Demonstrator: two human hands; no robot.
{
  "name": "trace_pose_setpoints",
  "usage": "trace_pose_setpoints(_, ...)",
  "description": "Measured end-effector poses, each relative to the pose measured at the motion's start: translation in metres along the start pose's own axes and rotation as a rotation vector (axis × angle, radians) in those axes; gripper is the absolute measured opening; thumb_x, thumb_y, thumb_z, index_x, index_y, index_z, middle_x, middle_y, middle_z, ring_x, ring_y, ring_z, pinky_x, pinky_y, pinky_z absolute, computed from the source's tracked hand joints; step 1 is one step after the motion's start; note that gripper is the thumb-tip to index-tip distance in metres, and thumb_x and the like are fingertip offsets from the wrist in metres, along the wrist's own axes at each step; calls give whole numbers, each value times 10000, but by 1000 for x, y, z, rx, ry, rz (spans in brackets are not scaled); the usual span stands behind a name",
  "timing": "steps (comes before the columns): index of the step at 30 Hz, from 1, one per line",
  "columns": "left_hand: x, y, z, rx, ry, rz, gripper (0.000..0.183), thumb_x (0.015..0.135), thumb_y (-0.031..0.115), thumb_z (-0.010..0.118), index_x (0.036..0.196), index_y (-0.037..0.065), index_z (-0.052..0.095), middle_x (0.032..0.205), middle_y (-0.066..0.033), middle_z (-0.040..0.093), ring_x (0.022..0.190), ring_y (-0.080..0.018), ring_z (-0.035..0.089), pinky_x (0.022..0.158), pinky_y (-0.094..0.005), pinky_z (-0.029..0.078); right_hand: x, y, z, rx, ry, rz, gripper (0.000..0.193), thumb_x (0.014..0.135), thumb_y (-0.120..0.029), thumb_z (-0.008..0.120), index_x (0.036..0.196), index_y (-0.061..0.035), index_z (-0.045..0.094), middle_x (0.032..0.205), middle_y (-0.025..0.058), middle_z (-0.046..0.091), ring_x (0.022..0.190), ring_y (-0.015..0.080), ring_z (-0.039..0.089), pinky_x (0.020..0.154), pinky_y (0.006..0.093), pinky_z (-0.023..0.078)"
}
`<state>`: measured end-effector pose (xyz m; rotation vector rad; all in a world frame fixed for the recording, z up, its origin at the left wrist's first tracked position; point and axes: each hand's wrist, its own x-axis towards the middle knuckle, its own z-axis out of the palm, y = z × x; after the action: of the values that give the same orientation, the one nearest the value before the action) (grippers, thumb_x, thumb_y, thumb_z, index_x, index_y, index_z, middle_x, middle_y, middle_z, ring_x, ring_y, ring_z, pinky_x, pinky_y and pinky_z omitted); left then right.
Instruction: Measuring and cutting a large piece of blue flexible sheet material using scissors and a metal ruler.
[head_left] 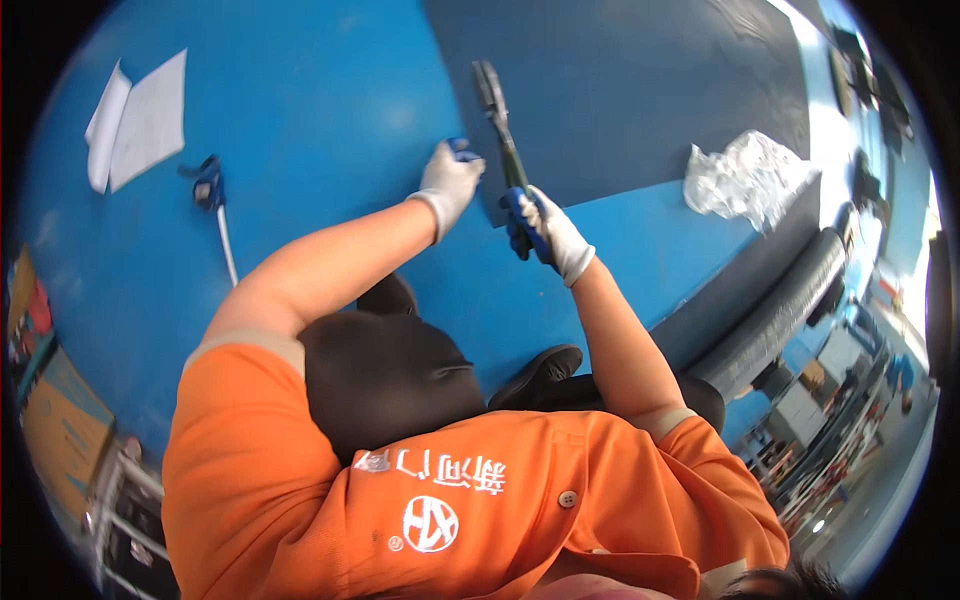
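Observation:
My right hand [545, 228], in a white work glove with blue palm and fingers, grips a pair of snips [508, 140]. Their dark green handles run into the fist and the metal jaws point away from me. Left of them is my left hand [450, 182], in a matching glove, with its fingers curled in; anything inside them is hidden. It hovers or rests close to the edge of a dark grey sheet [640, 100], which lies over the blue surface [300, 100]. Whether the hand touches that edge I cannot tell.
On the left lie a folded white paper [150, 120] and a blue tool with a pale strip [208, 190], resembling a tape measure. Crumpled clear plastic film [745, 180] sits at right on the dark sheet's corner. A dark roll [780, 315] borders the right side.

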<state>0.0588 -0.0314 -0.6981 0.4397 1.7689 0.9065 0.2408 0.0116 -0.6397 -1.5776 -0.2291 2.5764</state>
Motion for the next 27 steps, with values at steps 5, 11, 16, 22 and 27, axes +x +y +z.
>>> trace_pose_setpoints(5, 15, -1, -11, -361, -297, -131, 422, 854, 168, 661, 1225, -8, 562, 1092, -107, 636, 947, -187, 604, 857, -324, 472, -36, -14, 18, -709, -59, -370, 470, 883, -85, 570, 1328, -5, 441, 1205, 111, 627, 1046, 151, 618, 862, 278, 504)
trace_pose_setpoints(11, 74, -60, -14, -491, -701, -197, 91, 926, 108, 534, 919, 18, 548, 694, -53, 543, 534, -141, 520, 482, -260, 403, -21, -24, 31, -1062, 70, -507, 560, 831, -527, 652, 1136, -66, 570, 884, 94, 647, 713, 213, 629, 672, 367, 514)
trace_pose_setpoints(16, 133, -133, -18, -868, -1019, -266, 92, 943, 85, 474, 937, 41, 555, 663, -18, 493, 533, -129, 492, 475, -268, 405, -12, -41, 40, -1241, 122, -258, 512, 852, -488, 614, 1141, -67, 569, 926, 144, 655, 843, 250, 670, 725, 374, 527)
trace_pose_setpoints(22, 66, -83, -22, 666, -555, 832, 275, 858, 2, 460, 1041, 130, 620, 993, -84, 628, 910, -212, 613, 761, -329, 507, -16, -57, 44, -1220, -5, -161, 629, 820, -550, 588, 1218, -63, 596, 1174, 153, 623, 1017, 257, 625, 851, 386, 506)
trace_pose_setpoints(27, 8, 3, -15, -102, -670, 15, 125, 916, 154, 548, 976, 68, 617, 832, -32, 620, 724, -111, 579, 674, -272, 494, 8, -42, 40, -1021, 93, -182, 499, 895, -494, 590, 1156, -69, 574, 880, 46, 588, 737, 152, 544, 586, 333, 474)
